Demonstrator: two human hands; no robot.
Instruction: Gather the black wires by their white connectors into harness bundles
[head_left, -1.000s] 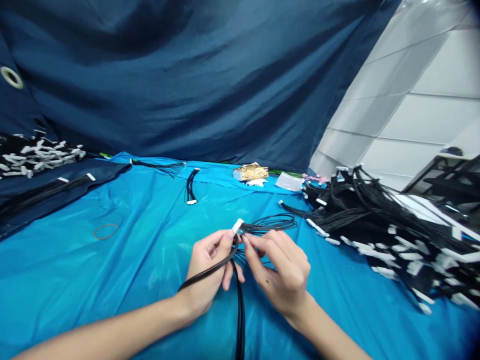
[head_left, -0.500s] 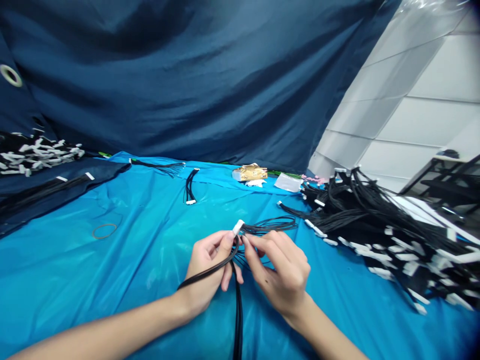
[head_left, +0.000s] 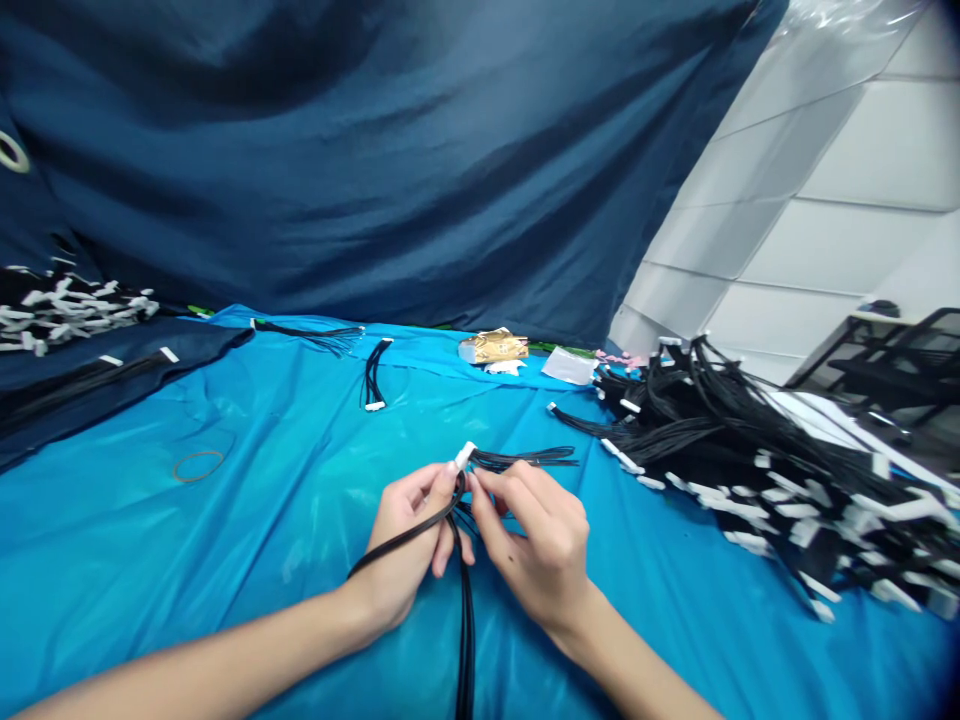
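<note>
Between thumb and fingers, my left hand (head_left: 409, 535) pinches a white connector (head_left: 466, 456) at the end of a black wire harness (head_left: 525, 458). Some of its wires spread out to the right, behind my right hand. Others loop over my left wrist, and a bundle (head_left: 466, 640) hangs down toward me. My right hand (head_left: 536, 545) is closed in a pinch just below and right of the connector, at the wires there. Its fingertips hide exactly what they grip, which looks like a thin wire end.
A large heap of black harnesses (head_left: 720, 440) with white connectors lies on the right. Another pile (head_left: 75, 310) is at the far left, beside a dark cloth (head_left: 210, 345). A short harness (head_left: 373, 375), a gold packet (head_left: 495, 347) and a rubber band (head_left: 198, 466) lie on the blue sheet.
The whole view has shifted slightly, so things appear a little further left. The loose wires on the right have straightened from a loop. Both hands keep their pinch near the connector.
</note>
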